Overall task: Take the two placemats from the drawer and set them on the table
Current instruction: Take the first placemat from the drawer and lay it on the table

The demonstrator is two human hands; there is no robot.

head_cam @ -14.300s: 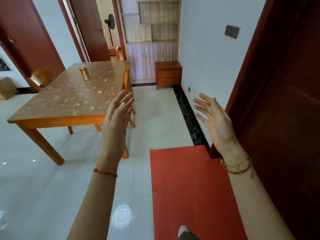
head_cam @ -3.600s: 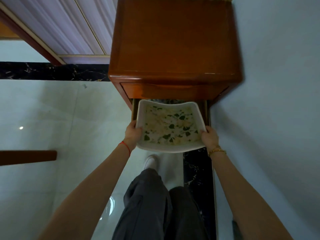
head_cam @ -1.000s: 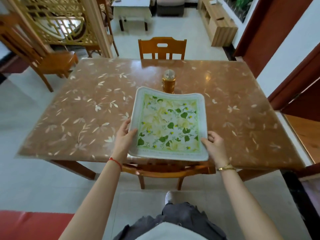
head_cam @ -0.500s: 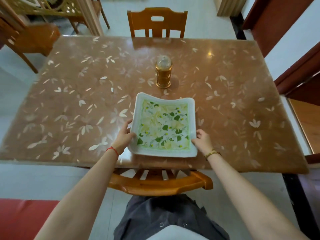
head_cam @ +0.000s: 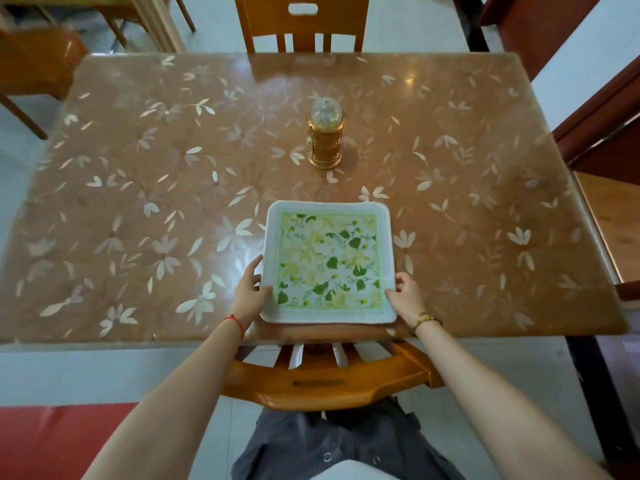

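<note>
- My left hand has its grip closed on the left edge of the leaf-print placemat.
- My right hand pinches its right edge.
- The placemat lies flat on the surface, near its front edge, short of the gold jar.

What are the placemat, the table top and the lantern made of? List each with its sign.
Placemat: likely padded fabric; soft rounded white border, printed leaves.
Table top: wood under a glossy, probably plastic cover; glare, leaf pattern.
Lantern: gold-coloured metal or plastic, clear dome; shiny.
</note>
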